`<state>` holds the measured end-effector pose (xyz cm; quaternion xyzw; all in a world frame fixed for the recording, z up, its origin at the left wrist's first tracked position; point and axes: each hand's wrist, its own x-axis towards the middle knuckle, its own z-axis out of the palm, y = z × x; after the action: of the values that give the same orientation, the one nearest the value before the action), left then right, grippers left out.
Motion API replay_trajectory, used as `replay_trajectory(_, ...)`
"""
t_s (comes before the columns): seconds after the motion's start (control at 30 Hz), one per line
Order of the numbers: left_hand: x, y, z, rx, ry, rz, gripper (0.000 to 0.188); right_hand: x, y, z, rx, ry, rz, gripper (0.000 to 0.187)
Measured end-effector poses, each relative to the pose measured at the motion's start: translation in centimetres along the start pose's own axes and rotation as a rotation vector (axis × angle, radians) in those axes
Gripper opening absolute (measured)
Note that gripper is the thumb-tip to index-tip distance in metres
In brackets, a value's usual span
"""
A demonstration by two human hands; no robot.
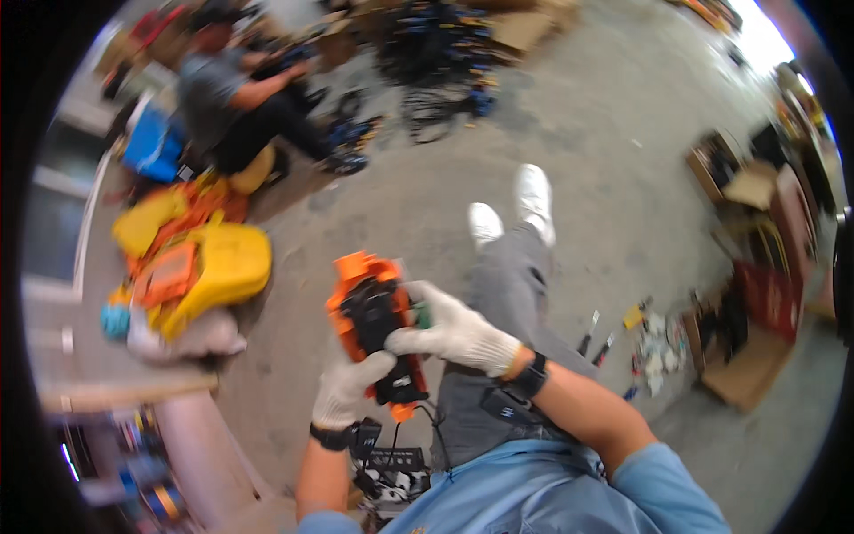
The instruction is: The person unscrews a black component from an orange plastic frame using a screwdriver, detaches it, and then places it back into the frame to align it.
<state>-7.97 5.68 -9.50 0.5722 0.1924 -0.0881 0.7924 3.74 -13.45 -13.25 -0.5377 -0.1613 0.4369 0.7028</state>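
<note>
Above the concrete floor [329, 214], just left of the person's grey-trousered legs [503, 285], an orange-and-black device [372, 316] is held between two gloved hands, its orange end pointing away from the body. The left hand [345, 392] grips its near end with the thumb on the black part, while the right hand [458, 331] clasps its right side, the thumb reaching across the black part. Well apart to the left lies a yellow and orange pile [218, 267], and a co-worker [227, 98] sits beyond it.
</note>
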Motion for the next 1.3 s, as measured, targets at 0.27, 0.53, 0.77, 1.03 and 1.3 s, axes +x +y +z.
replay_trajectory(0.27, -1.4, -1.1, -0.6, 0.159, 0.072, 0.129, 0.084, 1.0, 1.9, 0.0, -0.082, -0.004, -0.075, 0.092)
replay_trajectory(0.53, -1.5, -0.7, 0.2, 0.172, 0.021, 0.134, 0.085, 0.2, 0.6, -0.5, -0.007, -0.085, -0.045, 0.086)
replay_trajectory(0.77, -2.4, 1.6, 1.7, 0.221, 0.002, 0.084, 0.085, -0.4, -0.4, -0.7, 0.039, -0.143, -0.143, 0.074)
replay_trajectory(1.03, -3.4, 2.4, 4.0, 0.201, 0.001, 0.163, 0.084, -1.5, 0.1, -0.2, 0.287, -0.272, -0.084, 0.082)
replay_trajectory(1.3, -1.1, -0.8, 1.8, 0.147, -0.065, 0.140, 0.089, -3.2, 0.2, -1.9, 0.004, -0.037, -0.001, 0.076)
